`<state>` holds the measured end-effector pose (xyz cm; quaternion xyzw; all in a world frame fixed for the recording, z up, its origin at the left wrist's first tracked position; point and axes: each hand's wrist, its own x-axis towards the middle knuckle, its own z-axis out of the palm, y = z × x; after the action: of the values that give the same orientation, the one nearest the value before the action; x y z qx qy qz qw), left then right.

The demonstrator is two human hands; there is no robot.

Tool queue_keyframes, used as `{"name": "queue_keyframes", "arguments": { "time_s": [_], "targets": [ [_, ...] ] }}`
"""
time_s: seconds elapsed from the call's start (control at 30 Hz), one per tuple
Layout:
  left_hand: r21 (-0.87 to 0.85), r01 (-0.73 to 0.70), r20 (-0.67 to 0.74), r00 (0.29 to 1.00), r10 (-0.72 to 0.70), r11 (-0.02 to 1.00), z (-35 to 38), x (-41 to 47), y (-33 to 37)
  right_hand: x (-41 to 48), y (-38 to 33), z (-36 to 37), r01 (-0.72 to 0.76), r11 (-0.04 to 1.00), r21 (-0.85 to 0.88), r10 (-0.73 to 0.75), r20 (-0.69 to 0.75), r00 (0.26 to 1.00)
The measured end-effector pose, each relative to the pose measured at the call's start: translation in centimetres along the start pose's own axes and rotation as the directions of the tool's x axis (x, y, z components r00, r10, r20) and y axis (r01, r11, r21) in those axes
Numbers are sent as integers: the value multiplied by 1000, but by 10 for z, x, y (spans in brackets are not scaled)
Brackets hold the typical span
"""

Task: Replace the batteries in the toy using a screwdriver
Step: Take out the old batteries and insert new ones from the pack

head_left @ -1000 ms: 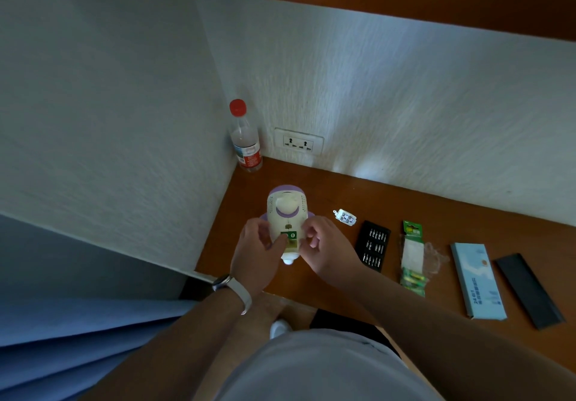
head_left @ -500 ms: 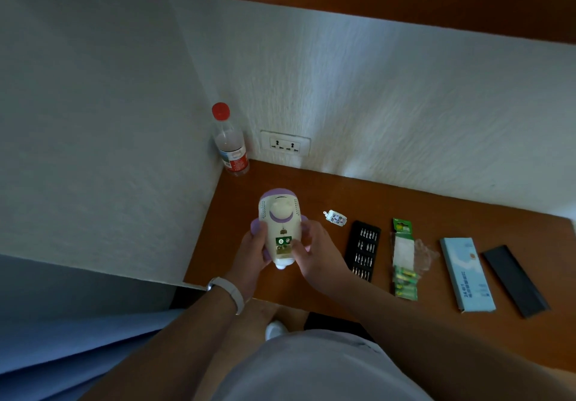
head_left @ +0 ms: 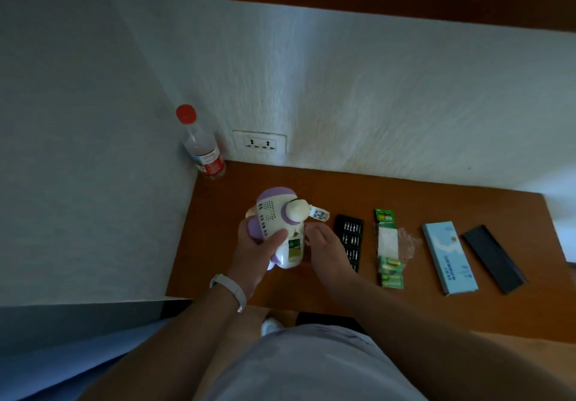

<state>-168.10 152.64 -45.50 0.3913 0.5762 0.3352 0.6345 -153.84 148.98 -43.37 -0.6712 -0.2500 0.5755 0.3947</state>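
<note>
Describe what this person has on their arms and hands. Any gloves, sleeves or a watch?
Both hands are bare, with no gloves: the left hand and the right hand. Both forearms are uncovered too, with no sleeves in view. The only thing worn is a pale wristband on the left wrist, slim and smooth; whether it is a watch or a fitness band cannot be told.

We are seeing smooth glossy plastic on toy [head_left: 280, 232]; table [head_left: 436, 301] showing polished wood; wall [head_left: 374, 104] looking rough, matt; bottle [head_left: 204, 148] showing clear plastic; battery pack [head_left: 389, 244] wearing glossy film.
</note>
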Motion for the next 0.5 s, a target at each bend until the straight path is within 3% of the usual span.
{"name": "queue_keyframes", "arguments": {
  "time_s": [0.1, 0.2, 0.33, 0.5],
  "targets": [
    [67, -147, -1, 989, 148, 987, 7, -11, 11, 0, -4, 1, -136, 967, 214, 135, 17, 991],
    [250, -356, -2, 930, 368, 900, 9, -21, 25, 1, -7, 6, -217, 880, 423, 198, 90, 976],
    [458, -557, 62, 798, 599, 693, 7, -25, 39, 5, -10, 10, -202, 800, 565, 105, 200, 974],
    [645, -633, 159, 658, 736, 427, 4, -31, 48, 0, -13, 11, -250, 678, 692, 20, 322, 947]
  ]
}}
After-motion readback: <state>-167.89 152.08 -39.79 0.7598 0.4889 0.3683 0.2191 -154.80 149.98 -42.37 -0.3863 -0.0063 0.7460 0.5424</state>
